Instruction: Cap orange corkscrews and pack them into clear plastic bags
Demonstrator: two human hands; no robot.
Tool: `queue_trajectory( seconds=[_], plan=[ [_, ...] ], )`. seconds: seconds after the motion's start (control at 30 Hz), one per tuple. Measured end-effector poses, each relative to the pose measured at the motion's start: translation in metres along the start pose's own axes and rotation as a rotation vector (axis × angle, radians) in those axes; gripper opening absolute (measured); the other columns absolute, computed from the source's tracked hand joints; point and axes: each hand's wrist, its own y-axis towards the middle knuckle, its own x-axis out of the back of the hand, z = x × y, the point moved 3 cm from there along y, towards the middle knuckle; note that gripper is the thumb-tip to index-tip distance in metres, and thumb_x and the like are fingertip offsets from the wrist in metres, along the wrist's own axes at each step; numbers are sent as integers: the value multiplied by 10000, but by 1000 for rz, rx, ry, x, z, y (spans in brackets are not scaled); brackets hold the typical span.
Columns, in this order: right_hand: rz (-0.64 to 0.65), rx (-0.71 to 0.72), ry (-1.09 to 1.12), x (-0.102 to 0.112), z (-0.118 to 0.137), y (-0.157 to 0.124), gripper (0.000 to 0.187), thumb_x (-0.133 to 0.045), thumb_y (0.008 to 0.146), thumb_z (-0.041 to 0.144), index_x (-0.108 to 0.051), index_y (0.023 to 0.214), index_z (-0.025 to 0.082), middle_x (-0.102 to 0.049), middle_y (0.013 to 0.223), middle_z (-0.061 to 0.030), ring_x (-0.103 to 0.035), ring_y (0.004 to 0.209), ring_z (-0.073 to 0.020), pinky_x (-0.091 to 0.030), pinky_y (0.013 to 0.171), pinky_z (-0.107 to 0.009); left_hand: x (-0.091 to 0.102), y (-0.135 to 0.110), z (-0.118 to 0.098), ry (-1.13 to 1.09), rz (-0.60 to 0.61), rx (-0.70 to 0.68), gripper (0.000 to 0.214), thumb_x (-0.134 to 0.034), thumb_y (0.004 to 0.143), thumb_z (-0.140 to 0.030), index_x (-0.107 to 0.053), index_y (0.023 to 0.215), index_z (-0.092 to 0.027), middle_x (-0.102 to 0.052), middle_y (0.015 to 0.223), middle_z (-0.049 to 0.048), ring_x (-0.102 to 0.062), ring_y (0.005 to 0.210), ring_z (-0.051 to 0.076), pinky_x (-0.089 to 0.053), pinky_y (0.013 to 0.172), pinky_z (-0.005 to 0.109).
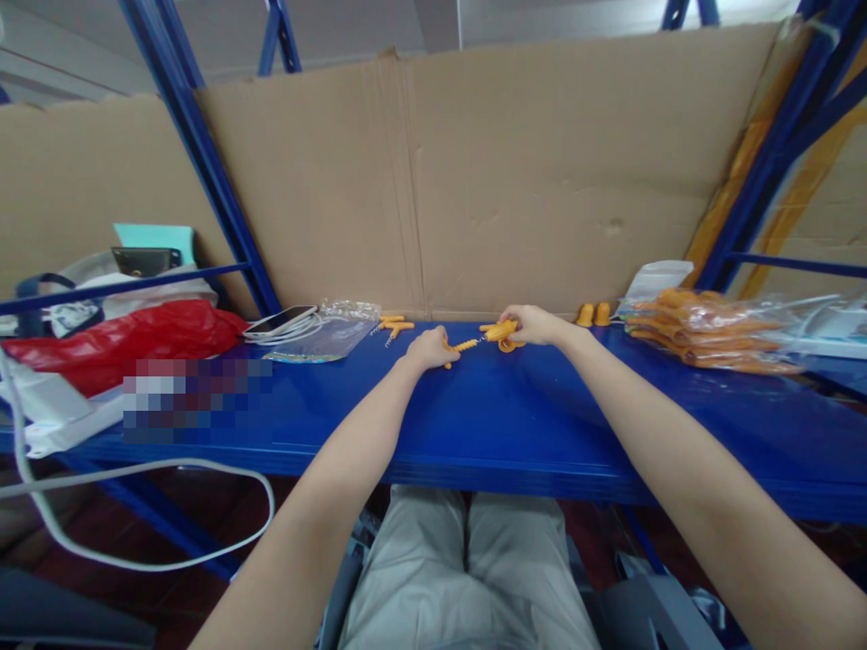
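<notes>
My left hand is closed on the handle end of an orange corkscrew screw, whose metal spiral points right. My right hand grips an orange plastic corkscrew body by its right end. The spiral's tip is close to the left end of that body; whether they touch I cannot tell. Below the right fingers an orange ring shows in part. Back left of my left hand, more orange corkscrew screws with metal spirals lie on the blue table. Fingers partly hide both held pieces.
Two small orange cups stand right of my right hand. Farther right are bagged orange parts. At left lie a clear plastic bag, a phone with white cable, and a red bag. A cardboard wall closes the back.
</notes>
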Motion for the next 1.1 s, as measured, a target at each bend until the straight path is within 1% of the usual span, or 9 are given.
queue_trajectory(
  seconds=[0.1,0.2,0.37,0.6,0.73,0.87,1.0,1.1],
  plan=[
    [28,21,-63,-3,10,1,336,-615,665,88,-637,988,176,-690,765,-16,-620,638,-137,-441,576,-212,1,-1,-2,0,-19,-6,381,-663,688,-383,-563,998,-186,-684,1008,96,-651,899,242,-462,658,281],
    [14,45,-125,-2,19,1,349,-629,664,104,-650,1005,173,-695,789,-28,-630,672,-148,-439,604,-220,2,-1,-2,25,-41,-8,404,-664,693,-382,-554,1025,-180,-682,1021,104,-646,937,250,-469,690,283],
    [8,58,-112,0,25,-1,310,-629,693,120,-663,998,166,-703,794,-37,-645,701,-158,-451,628,-226,2,0,-1,30,-68,-16,423,-660,706,-389,-541,1049,-173,-676,1043,111,-640,967,258,-473,720,288],
    [-19,69,-22,-1,22,-1,286,-687,696,171,-672,981,175,-717,935,-63,-664,817,-181,-491,711,-250,4,-1,-1,7,-98,1,422,-669,710,-381,-537,1058,-182,-670,1062,106,-634,995,243,-474,762,278],
    [-34,38,69,-4,16,1,331,-700,713,201,-656,1039,168,-718,896,-59,-667,758,-167,-507,663,-245,4,0,0,-5,-108,3,432,-667,712,-384,-533,1071,-186,-676,1042,101,-642,967,249,-478,755,289],
    [-10,12,125,-6,11,2,359,-704,716,195,-645,1067,148,-716,883,-72,-668,714,-162,-516,622,-241,3,2,1,9,-127,-8,446,-664,708,-364,-523,1090,-183,-676,1033,108,-638,982,257,-480,759,293],
    [-14,23,120,-5,13,3,361,-703,708,171,-643,1064,157,-714,893,-70,-667,707,-158,-519,608,-237,3,3,1,23,-133,-22,467,-663,699,-354,-515,1103,-173,-678,1014,119,-644,970,265,-487,750,300],
    [-20,-2,116,-4,16,1,353,-706,709,168,-640,1055,146,-711,869,-74,-665,682,-157,-514,587,-235,2,3,2,21,-129,-13,463,-662,695,-344,-518,1096,-165,-685,983,123,-648,961,267,-489,748,302]
  ],
)
